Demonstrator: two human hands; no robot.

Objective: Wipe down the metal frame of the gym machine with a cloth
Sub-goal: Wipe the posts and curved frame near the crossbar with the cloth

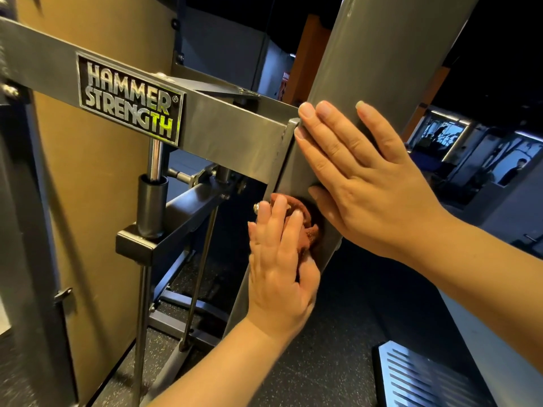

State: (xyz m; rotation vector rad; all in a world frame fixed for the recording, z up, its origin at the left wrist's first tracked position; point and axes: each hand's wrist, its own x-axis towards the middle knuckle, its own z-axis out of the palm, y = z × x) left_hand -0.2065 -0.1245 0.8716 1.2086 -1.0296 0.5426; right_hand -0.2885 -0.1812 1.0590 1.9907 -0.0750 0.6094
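Note:
A grey metal frame post (379,54) of the gym machine slants up through the middle of the view, joined on its left side by a horizontal bar (229,127) bearing a Hammer Strength badge. My right hand (358,177) lies flat on the post with its fingers straight. Below it my left hand (279,265) presses a bunched reddish-brown cloth (308,227) against the post's lower left face, fingers mostly straight. Most of the cloth is hidden under that hand.
Tan panels (88,186) stand behind the bar on the left. A chrome rod in a black sleeve (152,201), thin rods and dark struts fill the space under the bar. A ribbed metal foot plate (423,380) lies on the dark speckled floor at lower right.

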